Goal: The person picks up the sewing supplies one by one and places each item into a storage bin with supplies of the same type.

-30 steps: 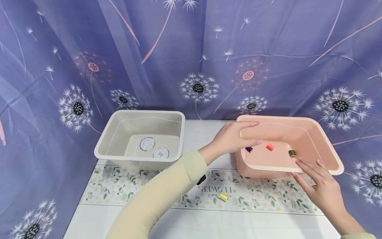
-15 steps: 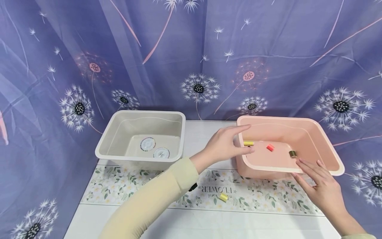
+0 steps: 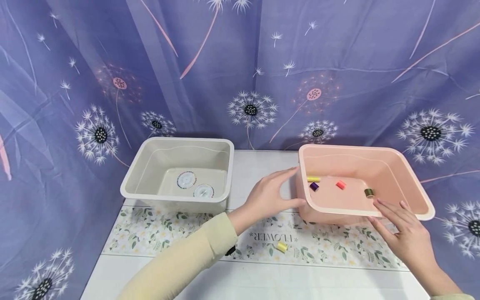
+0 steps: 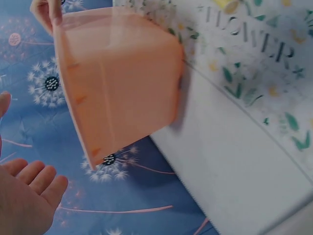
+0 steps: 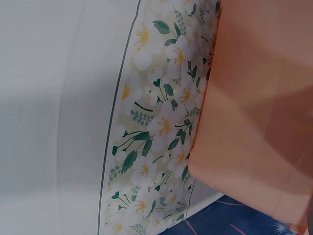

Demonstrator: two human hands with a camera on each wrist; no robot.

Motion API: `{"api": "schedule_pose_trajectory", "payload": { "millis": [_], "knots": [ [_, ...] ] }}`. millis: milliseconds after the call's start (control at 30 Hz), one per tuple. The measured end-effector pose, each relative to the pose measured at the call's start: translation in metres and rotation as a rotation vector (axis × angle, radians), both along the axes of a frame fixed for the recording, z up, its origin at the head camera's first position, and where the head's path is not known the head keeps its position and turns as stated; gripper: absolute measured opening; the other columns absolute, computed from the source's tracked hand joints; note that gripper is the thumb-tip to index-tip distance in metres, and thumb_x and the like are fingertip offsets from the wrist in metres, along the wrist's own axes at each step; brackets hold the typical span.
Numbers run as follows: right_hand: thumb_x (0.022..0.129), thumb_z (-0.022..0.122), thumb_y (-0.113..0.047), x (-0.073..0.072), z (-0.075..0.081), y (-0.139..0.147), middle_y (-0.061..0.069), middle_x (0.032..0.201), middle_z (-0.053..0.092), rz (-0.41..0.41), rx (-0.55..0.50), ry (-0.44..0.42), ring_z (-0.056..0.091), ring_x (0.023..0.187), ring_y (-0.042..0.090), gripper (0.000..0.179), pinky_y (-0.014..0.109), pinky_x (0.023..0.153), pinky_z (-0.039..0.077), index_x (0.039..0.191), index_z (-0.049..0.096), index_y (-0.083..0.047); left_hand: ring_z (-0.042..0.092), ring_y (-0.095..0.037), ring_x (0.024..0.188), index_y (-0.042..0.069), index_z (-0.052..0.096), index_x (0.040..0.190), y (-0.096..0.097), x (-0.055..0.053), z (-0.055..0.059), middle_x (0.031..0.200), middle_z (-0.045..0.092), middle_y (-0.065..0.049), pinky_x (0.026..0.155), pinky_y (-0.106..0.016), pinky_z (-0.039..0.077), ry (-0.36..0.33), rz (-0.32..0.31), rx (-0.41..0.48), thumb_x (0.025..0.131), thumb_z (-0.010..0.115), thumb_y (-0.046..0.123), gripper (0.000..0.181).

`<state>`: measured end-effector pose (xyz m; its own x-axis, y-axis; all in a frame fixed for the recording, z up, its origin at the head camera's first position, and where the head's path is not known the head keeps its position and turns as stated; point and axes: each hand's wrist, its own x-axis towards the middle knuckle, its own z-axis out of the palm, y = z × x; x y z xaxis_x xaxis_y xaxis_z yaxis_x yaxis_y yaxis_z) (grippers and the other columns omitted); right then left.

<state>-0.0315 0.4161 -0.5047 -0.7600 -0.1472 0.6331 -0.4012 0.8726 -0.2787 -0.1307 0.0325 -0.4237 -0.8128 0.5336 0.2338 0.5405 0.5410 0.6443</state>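
Observation:
My left hand (image 3: 268, 198) is just left of the pink bin (image 3: 339, 212), fingers spread with nothing in them, thumb and fingertips beside its left rim. My right hand (image 3: 406, 237) grips the front rim near the right corner, fingers over the edge and thumb outside. Inside the bin lie a yellow thread spool (image 3: 313, 179) and a purple thread spool (image 3: 314, 186) at the left. A red thread spool (image 3: 341, 185) is in the middle, and an olive thread spool (image 3: 369, 193) lies close to my right fingertips. The right wrist view shows the bin's outer wall (image 5: 244, 137).
A grey bin (image 3: 176, 198) stands at the left, holding two round pin wheels (image 3: 186, 179). Another yellow thread spool (image 3: 282, 247) lies on the flowered strip of the white table (image 3: 262, 279), in front of the pink bin. A purple dandelion curtain (image 3: 210, 104) hangs behind.
My left hand has drawn back left and down from over the pink bin to outside its rim. The yellow spool in the bin has come into view. My right hand stays at the rim.

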Motion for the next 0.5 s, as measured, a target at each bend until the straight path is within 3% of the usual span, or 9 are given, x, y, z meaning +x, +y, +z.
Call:
{"api": "schedule_pose_trajectory", "payload": {
  "millis": [267,500],
  "knots": [
    [0.100,0.054,-0.073,0.000,0.001,-0.001,0.021,0.132,0.073,0.009,0.001,-0.004,0.038,0.140,-0.019,0.076,0.036,0.133,0.026,0.140,0.072,-0.012,0.055,-0.016,0.145,0.022,0.049,0.162,-0.013,0.008,-0.022,0.160,0.055,0.003,0.120,-0.033,0.045,-0.006,0.035,-0.009,0.089,0.086,0.053,0.088],
    [0.100,0.055,-0.073,0.000,0.001,-0.001,0.020,0.131,0.074,0.007,0.002,-0.003,0.039,0.139,-0.020,0.075,0.036,0.132,0.026,0.140,0.073,-0.012,0.057,-0.019,0.143,0.021,0.050,0.161,-0.021,0.016,-0.038,0.158,0.057,0.001,0.119,-0.036,0.047,-0.083,0.086,-0.016,0.089,0.085,0.052,0.086]
  ]
}}
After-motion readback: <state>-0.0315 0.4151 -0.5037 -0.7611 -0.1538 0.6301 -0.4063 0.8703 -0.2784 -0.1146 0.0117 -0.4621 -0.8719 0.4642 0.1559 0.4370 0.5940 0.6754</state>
